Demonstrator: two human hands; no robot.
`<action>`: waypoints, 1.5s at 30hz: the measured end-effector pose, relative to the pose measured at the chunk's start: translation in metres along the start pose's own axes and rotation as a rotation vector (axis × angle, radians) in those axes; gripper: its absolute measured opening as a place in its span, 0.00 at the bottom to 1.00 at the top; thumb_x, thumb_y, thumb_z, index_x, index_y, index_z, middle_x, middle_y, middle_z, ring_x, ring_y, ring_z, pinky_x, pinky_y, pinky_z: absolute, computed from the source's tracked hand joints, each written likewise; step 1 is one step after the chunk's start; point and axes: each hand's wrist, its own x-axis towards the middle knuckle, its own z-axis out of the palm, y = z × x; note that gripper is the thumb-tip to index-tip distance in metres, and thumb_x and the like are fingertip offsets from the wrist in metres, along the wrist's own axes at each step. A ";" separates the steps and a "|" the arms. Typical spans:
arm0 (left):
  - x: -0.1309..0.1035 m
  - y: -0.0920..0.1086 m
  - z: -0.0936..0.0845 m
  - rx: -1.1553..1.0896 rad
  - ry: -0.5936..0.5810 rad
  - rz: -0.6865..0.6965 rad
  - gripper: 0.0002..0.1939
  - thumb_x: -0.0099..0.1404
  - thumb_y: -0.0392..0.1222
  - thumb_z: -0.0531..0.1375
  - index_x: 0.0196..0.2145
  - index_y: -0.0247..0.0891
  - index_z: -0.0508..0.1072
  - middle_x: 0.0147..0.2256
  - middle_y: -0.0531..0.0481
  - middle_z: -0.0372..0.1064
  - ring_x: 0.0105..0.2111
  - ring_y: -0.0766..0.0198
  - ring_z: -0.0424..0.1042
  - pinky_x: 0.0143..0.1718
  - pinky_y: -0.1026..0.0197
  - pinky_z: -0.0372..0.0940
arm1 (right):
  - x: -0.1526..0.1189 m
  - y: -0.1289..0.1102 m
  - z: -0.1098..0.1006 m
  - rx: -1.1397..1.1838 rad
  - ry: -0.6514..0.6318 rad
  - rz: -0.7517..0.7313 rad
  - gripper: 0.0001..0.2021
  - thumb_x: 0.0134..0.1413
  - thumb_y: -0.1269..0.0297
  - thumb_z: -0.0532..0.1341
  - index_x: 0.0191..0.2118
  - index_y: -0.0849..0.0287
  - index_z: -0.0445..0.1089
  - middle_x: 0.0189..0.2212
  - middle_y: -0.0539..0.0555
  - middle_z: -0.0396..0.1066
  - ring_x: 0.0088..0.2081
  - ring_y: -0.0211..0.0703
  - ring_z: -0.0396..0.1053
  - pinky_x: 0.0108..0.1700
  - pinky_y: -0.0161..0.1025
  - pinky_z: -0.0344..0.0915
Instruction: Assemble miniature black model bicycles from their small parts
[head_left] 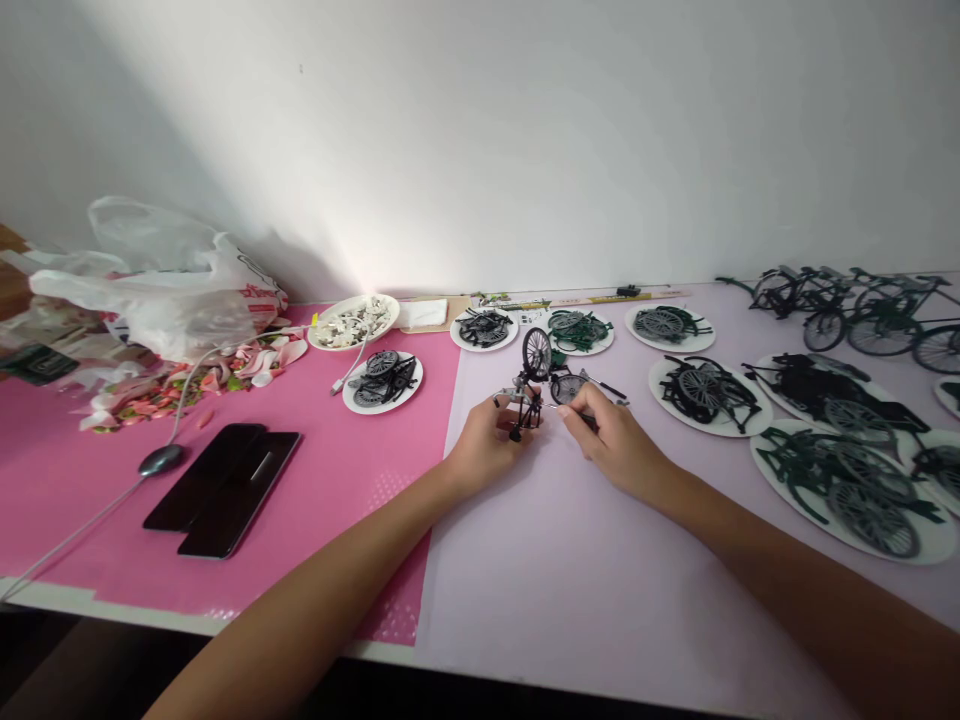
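Observation:
Near the middle of the table, my left hand [491,440] is closed around a small black model bicycle frame [531,408], with a spoked wheel [536,354] standing at its top. To the right of it, my right hand [609,437] pinches a thin tool with a dark handle [583,416], whose thin tip points at the frame. Just behind the hands, another grey wheel [568,388] and dark bicycle parts lie on the table. Fine contact between the tip and the frame is too small to make out.
Plates of bicycle parts stand behind [484,345] and at the right [855,543]. Model bicycles [885,328] stand at the back right. On the pink cover [330,500] are two phones [240,495], a cabled mouse-like object [160,460], pink pieces [225,375] and a plastic bag [187,300].

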 end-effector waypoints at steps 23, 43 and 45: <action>0.003 -0.002 -0.001 0.105 0.002 0.098 0.18 0.65 0.32 0.60 0.53 0.36 0.72 0.50 0.40 0.75 0.43 0.59 0.78 0.40 0.62 0.71 | 0.000 0.006 0.005 0.129 0.122 0.009 0.18 0.66 0.45 0.58 0.35 0.54 0.65 0.20 0.47 0.66 0.21 0.40 0.63 0.26 0.37 0.60; 0.001 -0.001 -0.001 0.206 -0.019 0.117 0.16 0.65 0.37 0.62 0.51 0.36 0.74 0.43 0.43 0.75 0.36 0.62 0.75 0.37 0.62 0.69 | -0.001 0.005 0.006 0.155 0.177 0.003 0.19 0.62 0.44 0.61 0.33 0.55 0.69 0.20 0.48 0.68 0.21 0.40 0.63 0.25 0.38 0.62; 0.001 -0.003 -0.001 0.231 -0.006 0.113 0.17 0.65 0.38 0.62 0.52 0.36 0.74 0.39 0.46 0.75 0.34 0.62 0.73 0.36 0.62 0.68 | -0.001 0.003 0.006 0.164 0.201 0.004 0.19 0.62 0.43 0.61 0.32 0.55 0.69 0.20 0.49 0.68 0.21 0.40 0.63 0.25 0.38 0.62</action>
